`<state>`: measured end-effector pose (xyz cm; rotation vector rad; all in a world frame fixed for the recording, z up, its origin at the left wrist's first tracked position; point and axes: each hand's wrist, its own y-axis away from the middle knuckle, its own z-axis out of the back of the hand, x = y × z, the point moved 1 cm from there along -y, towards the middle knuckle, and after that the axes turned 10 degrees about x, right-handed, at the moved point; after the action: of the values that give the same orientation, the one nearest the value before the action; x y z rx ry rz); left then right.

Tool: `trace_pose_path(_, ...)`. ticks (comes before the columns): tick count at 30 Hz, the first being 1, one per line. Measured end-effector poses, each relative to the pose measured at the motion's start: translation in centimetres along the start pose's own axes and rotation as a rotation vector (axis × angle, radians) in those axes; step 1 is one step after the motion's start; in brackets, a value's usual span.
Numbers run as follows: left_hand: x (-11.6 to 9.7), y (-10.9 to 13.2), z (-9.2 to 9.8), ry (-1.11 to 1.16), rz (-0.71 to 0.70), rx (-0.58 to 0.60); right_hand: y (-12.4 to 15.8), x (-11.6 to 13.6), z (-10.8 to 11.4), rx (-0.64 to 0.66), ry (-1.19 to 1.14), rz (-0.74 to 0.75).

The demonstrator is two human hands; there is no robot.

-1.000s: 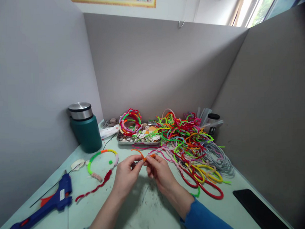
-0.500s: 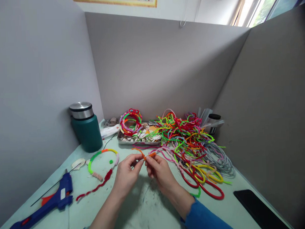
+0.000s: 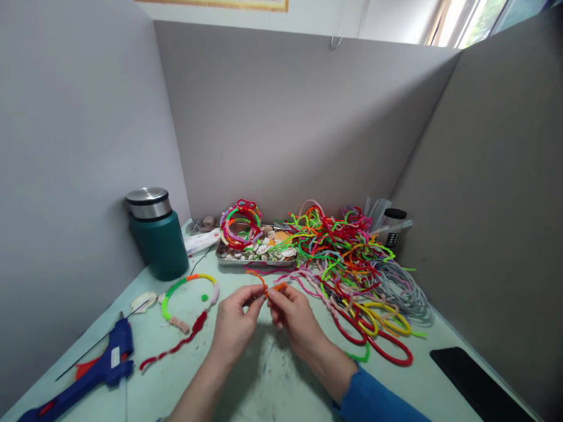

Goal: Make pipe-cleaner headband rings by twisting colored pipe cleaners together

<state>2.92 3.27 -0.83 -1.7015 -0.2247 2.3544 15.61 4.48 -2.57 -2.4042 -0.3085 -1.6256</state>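
Observation:
Between my two hands, above the middle of the table, is an orange pipe cleaner (image 3: 279, 287). My left hand (image 3: 237, 312) pinches it, and a thin loose end sticks up past the fingertips. The fingers of my right hand (image 3: 292, 312) close on its thicker, coiled-looking part. My fingertips nearly meet and hide the piece's middle. Left of my hands lies a ring wrapped in coloured pipe cleaners (image 3: 167, 299), green, orange, yellow and lilac, with a dark red fuzzy strand (image 3: 175, 349) trailing from it. Beside it is a small green bit (image 3: 204, 298).
A blue glue gun (image 3: 109, 363) lies at left, near a teal bottle (image 3: 159, 247). Behind my hands stand a metal tray (image 3: 258, 263) of small pieces, stacked coloured rings (image 3: 225, 228) and a tangled pipe-cleaner heap (image 3: 338, 237). A black phone-like slab (image 3: 476, 382) lies right; grey panels (image 3: 278, 125) enclose the table.
Both hands stay nearly in place, still holding the orange pipe cleaner, whose loose end has shifted slightly. The whole view has moved a little; nothing else visibly differs.

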Motion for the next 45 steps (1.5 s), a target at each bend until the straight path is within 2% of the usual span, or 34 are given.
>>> trace_pose_path(9, -0.7, -0.1, 0.4, 0.052, -0.042, -0.004, 0.1, 0.2, 0.3, 0.046, -0.01, 0.024)
trace_pose_path(17, 0.3, -0.3, 0.1, 0.251, 0.074, -0.003, 0.0, 0.3, 0.2, 0.043, -0.031, 0.028)
trace_pose_path(23, 0.0, -0.2, 0.2, 0.206, 0.073, 0.0, 0.0, 0.3, 0.2, 0.05, -0.02, 0.03)
trace_pose_path(31, -0.9, -0.1, 0.5, 0.125, -0.06, 0.097, 0.0, 0.3, 0.3, 0.054, -0.008, 0.041)
trace_pose_path(33, -0.9, -0.1, 0.5, 0.169, -0.031, 0.091, 0.1, 0.4, 0.3, 0.051, -0.01, 0.038)
trace_pose_path(37, -0.3, -0.2, 0.5, 0.261, 0.059, 0.006, 0.1, 0.6, 0.1, 0.051, 0.006, 0.038)
trace_pose_path(45, -0.5, -0.3, 0.4, 0.151, 0.11, 0.095, 0.2, 0.8, -0.1, 0.068, 0.116, 0.097)
